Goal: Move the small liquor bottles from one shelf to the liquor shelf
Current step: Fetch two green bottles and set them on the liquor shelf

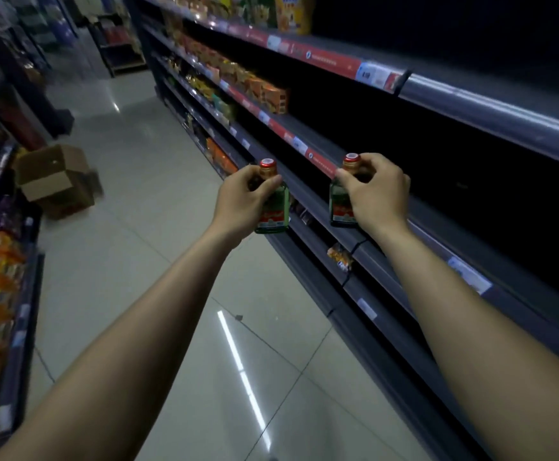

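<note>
Out in front of the person, both hands are raised over a shop aisle, each clamped on a small green bottle with a red cap. One bottle (pixel 273 207) sits upright in the left hand (pixel 243 204), the thumb and fingers wrapped round its neck and shoulder, its base hanging free above the tiled floor (pixel 158 201). Just to the right of it, the right hand (pixel 376 191) pinches the second bottle (pixel 341 201) at the neck from above, with the body of the bottle in front of the edge of a grey shelf (pixel 381 241). The two bottles are near each other but apart. Beyond the hands, the shelf runs away to the far end of the aisle with orange boxes (pixel 273 96) on it. Left of the left hand, an open cardboard box (pixel 58 181) lies on the floor.
</note>
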